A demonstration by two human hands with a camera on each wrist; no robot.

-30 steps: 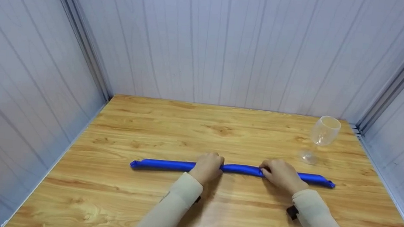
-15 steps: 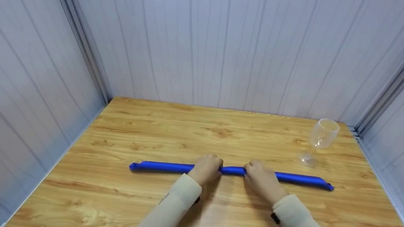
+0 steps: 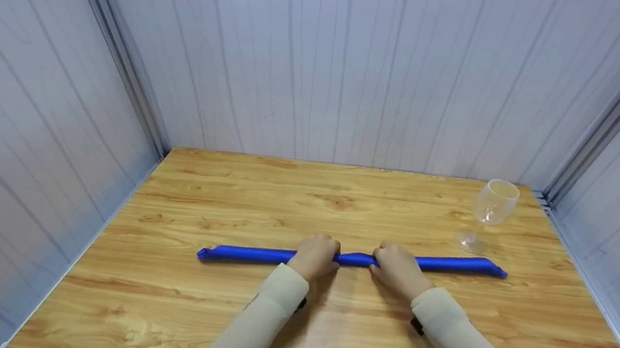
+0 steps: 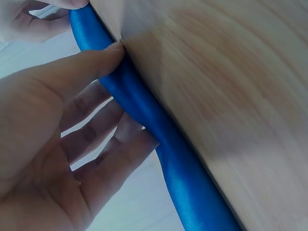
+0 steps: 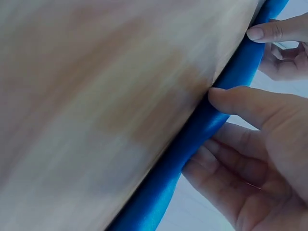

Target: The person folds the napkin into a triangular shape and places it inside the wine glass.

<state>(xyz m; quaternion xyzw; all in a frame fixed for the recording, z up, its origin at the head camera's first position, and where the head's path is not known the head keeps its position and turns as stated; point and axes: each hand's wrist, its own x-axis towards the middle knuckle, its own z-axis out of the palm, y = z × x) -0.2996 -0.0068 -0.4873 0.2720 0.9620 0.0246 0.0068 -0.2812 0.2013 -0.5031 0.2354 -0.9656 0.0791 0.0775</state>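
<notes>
A shiny blue rolled-up cloth [image 3: 256, 255] lies crosswise on the wooden table, with a small twisted tip at either end. Left of its middle, my left hand [image 3: 313, 257] grips the roll; the thumb and fingers pinch it from opposite sides in the left wrist view. A short gap to the right, my right hand [image 3: 400, 271] pinches the same roll, thumb on the near side and fingers on the far side in the right wrist view. Between the hands the cloth narrows a little. Its right part slants slightly away from me.
A clear wine glass [image 3: 495, 204] stands upright at the back right of the table [image 3: 161, 296], beyond the roll's right end. Pale panelled walls [image 3: 320, 67] enclose the table at the back and both sides.
My right hand has slid left along the roll, closer to my left hand, and grips there. The roll's right end has swung slightly away from me. My left hand has stayed put.
</notes>
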